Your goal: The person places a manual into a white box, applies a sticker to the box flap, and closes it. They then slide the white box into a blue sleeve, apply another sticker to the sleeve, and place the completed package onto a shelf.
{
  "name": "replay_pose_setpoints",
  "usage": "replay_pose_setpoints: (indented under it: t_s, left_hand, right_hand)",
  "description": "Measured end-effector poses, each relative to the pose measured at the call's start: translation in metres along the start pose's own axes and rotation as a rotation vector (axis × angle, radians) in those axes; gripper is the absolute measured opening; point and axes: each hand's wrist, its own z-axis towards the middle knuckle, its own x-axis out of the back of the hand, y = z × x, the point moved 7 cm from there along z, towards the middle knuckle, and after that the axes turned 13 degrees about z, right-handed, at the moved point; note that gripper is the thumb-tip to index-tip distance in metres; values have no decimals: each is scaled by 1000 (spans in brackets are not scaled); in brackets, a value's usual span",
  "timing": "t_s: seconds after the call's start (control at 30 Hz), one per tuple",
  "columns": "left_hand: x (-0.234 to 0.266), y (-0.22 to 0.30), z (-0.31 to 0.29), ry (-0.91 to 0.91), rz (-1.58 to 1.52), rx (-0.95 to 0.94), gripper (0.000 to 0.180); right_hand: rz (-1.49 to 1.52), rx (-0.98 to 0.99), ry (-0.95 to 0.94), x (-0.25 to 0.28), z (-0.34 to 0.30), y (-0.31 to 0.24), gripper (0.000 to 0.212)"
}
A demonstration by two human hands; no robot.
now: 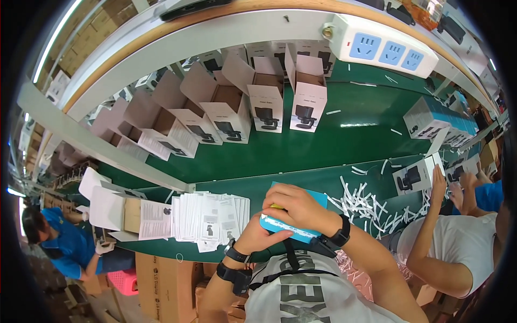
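Widest passage before us: glossy green tabletop (363,126), right of row of open white cardboard boxes (229,119). Slanting pale metal post (118,151) bars our left. Stack of white printed leaflets (188,218) sits just beside our left hand (253,237); loose white paper strips (362,202) litter our right, co-worker's bare forearm (425,226) beyond.

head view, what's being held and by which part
A blue box, by its left end, in the left hand; the right hand lies over its top. Its hold on something yellow is unclear.
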Motion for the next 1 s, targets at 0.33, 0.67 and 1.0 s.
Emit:
replay_pose_setpoints:
  t_s: [0.33, 0.67, 1.0]
  left_hand:
    - [9, 17, 4, 130, 433, -106, 60]
    - [33, 19, -19, 208, 411, -158, 85]
    - [-4, -29, -21, 387, 766, -282, 83]
  right_hand:
    - [135, -109, -75, 22, -18, -33, 20]
    - [-92, -768, 381, 90, -174, -34, 41]
    - [-263, -159, 681, 23, -184, 16, 54]
